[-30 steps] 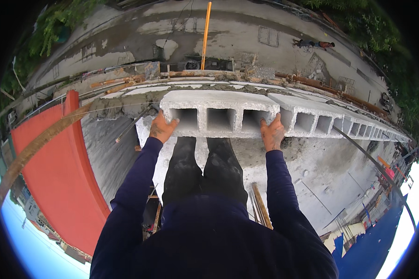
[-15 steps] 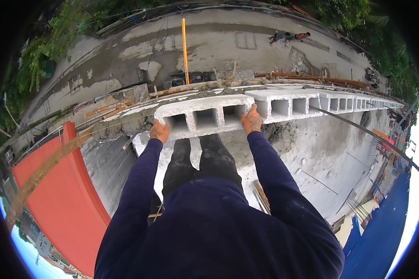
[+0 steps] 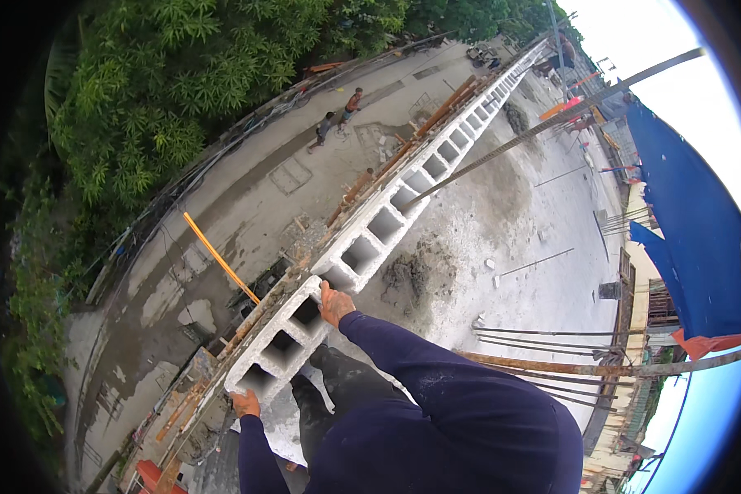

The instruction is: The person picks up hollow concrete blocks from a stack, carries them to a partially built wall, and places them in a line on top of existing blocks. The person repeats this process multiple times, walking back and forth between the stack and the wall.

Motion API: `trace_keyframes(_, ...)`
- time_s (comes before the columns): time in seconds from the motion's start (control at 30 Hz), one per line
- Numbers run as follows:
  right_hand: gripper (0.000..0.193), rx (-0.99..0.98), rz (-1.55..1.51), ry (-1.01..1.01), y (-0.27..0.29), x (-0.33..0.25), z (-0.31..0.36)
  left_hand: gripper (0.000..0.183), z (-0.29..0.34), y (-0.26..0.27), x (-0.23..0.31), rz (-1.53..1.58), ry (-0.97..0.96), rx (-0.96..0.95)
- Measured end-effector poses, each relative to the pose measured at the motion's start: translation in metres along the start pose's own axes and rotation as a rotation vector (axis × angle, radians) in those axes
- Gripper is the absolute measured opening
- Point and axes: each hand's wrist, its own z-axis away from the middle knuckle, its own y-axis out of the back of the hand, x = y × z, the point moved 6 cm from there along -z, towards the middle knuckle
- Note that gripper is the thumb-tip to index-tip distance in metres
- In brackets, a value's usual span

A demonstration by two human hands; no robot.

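Note:
A grey hollow concrete block [image 3: 294, 332] lies along the wall line in front of my legs, its open cavities facing me. My left hand [image 3: 245, 403] grips its near left end. At the opposite end, my right hand [image 3: 336, 305] is closed on the edge, close to where a laid row of similar blocks [image 3: 372, 239] begins. That row runs away to the upper right. The held block sits roughly in line with it, and whether the two ends touch is hard to tell. The far sides of both hands' fingers are partly hidden by the block.
A steel bar [image 3: 584, 107] slants across the row. Dark mortar [image 3: 416, 276] lies on the slab right of the wall. Rebar rods [image 3: 543, 342] jut out at right, below a blue tarp [image 3: 683, 222]. Beyond the wall are an orange pole [image 3: 222, 257] and two people [image 3: 350, 107] on a lower road.
My view has swung to the right, so the block row now runs diagonally and more of the slab shows. Both hands stay on the same block.

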Motion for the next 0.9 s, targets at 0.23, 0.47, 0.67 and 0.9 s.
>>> trace_keyframes(0.23,0.045,-0.047,-0.032,0.009,0.002,-0.004,0.003,0.051,0.040,0.076,0.071,-0.314,-0.037,-0.063)
trace_keyframes(0.47,0.046,0.009,-0.091,0.057,0.007,-0.005,0.005,0.073,0.006,0.071,0.191,-0.104,-0.755,-0.201)
trace_keyframes(0.67,0.038,0.031,-0.128,0.068,0.022,-0.010,0.012,0.077,-0.026,0.033,0.167,-0.307,-0.619,-0.540)
trace_keyframes(0.9,0.029,0.500,-0.206,0.137,0.110,-0.056,0.023,0.072,-0.020,0.034,0.167,-0.251,-0.660,-0.470)
